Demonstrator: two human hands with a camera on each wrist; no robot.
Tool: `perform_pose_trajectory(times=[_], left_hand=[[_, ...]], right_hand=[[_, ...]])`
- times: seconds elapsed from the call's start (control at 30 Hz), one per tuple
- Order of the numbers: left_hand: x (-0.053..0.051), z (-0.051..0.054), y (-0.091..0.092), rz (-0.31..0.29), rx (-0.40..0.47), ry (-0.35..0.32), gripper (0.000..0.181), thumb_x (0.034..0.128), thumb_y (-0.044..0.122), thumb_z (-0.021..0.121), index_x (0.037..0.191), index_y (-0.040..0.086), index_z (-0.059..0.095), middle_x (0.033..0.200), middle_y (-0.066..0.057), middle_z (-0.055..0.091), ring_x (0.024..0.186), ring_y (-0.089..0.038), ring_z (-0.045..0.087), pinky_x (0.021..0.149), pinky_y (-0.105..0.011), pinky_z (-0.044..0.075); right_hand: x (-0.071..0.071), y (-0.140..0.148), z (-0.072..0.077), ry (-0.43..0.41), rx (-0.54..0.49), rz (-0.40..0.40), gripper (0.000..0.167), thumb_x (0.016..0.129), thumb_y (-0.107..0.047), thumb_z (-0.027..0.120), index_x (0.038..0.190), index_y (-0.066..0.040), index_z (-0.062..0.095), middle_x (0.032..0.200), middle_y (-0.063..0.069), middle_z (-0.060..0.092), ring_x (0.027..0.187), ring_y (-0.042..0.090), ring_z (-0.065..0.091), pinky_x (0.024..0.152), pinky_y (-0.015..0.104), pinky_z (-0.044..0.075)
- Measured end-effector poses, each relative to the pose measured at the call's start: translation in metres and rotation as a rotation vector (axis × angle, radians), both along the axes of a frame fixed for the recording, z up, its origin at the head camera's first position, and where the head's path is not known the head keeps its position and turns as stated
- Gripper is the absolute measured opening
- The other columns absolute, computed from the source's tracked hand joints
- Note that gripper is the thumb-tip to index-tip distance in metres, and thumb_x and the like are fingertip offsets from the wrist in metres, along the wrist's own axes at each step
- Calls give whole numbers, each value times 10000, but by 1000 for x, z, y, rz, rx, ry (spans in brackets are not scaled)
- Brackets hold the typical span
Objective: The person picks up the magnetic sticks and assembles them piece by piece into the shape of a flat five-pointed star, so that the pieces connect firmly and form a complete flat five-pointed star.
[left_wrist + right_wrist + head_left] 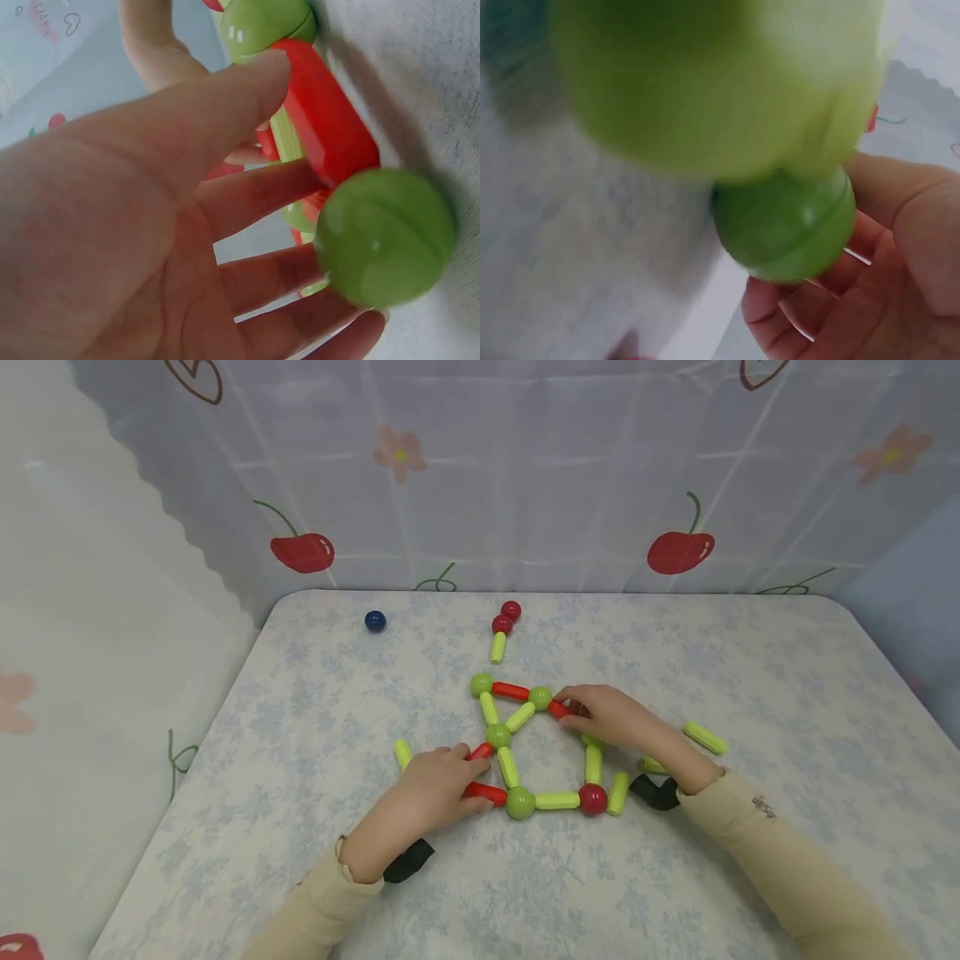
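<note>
The left hand [431, 789] pinches a red rod [486, 793] that joins a green ball [521, 802] in a flat frame of rods and balls. In the left wrist view its thumb lies on the red rod [326, 112], with fingers behind it and beside a green ball [386, 236]. At the frame's upper right, the right hand [618, 718] has thumb and fingers around another red rod [559, 709], between a green ball [540, 697] and one partly hidden under the hand. The right wrist view shows curled fingers [780, 319] beside a green ball [787, 225].
A blue ball [375, 621] lies at the back left. Two red balls [502, 624] and a yellow-green rod [498, 648] stand behind the frame. Loose yellow-green rods lie right of it, one [705, 737] beyond the right wrist. A patterned curtain [525, 510] hangs behind the table.
</note>
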State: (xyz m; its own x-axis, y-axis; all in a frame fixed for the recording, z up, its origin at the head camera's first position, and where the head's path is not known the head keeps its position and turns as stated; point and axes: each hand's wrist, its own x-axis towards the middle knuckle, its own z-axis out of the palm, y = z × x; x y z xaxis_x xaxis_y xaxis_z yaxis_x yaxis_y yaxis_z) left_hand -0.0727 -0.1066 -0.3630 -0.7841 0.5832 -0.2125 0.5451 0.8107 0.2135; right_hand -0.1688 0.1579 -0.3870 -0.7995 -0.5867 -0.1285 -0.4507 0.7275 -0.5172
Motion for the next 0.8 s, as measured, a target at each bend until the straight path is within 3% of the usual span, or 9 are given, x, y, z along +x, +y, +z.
perform_pose_trajectory(times=[0.1, 0.2, 0.3, 0.37, 0.43, 0.57, 0.8], left_hand=[[-1, 4, -3, -7, 23, -43, 443, 849, 399, 679, 1197, 131, 626, 810, 5, 513, 676, -145, 485, 545, -267, 388], [-5, 7, -7, 24, 94, 10, 452, 852, 389, 681, 1216, 129, 622, 892, -10, 557, 754, -168, 515, 598, -295, 421], [-13, 4, -10, 104, 178, 124, 538, 853, 392, 681, 1299, 119, 556, 1156, -103, 548, 993, -256, 523, 752, -385, 463], [-20, -2, -12, 156, 211, 155, 631, 852, 410, 675, 1372, 112, 479, 1348, -154, 432, 1184, -316, 428, 878, -455, 422], [-25, -10, -15, 183, 196, 137, 723, 857, 453, 649, 1440, 121, 378, 1460, -176, 291, 1307, -362, 283, 951, -514, 355], [-30, -23, -18, 182, 140, 72, 805, 858, 527, 602, 1479, 124, 287, 1520, -162, 150, 1366, -392, 101, 997, -561, 267], [-31, -28, -19, 163, 83, 93, 829, 840, 615, 551, 1480, 157, 292, 1531, -143, 110, 1372, -386, 64, 1017, -551, 231]], right_hand=[[-3, -9, 0, 26, 7, 4, 305, 895, -145, 653, 1173, -28, 610, 910, 35, 618, 804, 184, 561, 725, 364, 473], [-5, -16, 0, 36, 0, 38, 308, 895, -138, 652, 1180, -27, 611, 930, 48, 621, 816, 191, 564, 735, 363, 473], [-6, -24, -1, 32, -18, 71, 311, 895, -144, 654, 1181, -31, 613, 942, 43, 619, 822, 184, 561, 741, 352, 472], [-6, -27, -2, 32, -31, 89, 314, 893, -146, 656, 1181, -27, 616, 941, 40, 621, 816, 179, 560, 738, 345, 472], [-6, -30, -3, 30, -39, 98, 318, 893, -149, 657, 1183, -26, 617, 946, 35, 620, 813, 172, 556, 736, 337, 470], [-7, -34, -6, 31, -47, 114, 319, 893, -151, 657, 1183, -24, 618, 946, 32, 616, 806, 166, 549, 730, 326, 470], [-3, -20, 1, 35, -49, 85, 353, 890, -141, 660, 1221, -38, 596, 969, 36, 587, 852, 185, 550, 731, 331, 471]])
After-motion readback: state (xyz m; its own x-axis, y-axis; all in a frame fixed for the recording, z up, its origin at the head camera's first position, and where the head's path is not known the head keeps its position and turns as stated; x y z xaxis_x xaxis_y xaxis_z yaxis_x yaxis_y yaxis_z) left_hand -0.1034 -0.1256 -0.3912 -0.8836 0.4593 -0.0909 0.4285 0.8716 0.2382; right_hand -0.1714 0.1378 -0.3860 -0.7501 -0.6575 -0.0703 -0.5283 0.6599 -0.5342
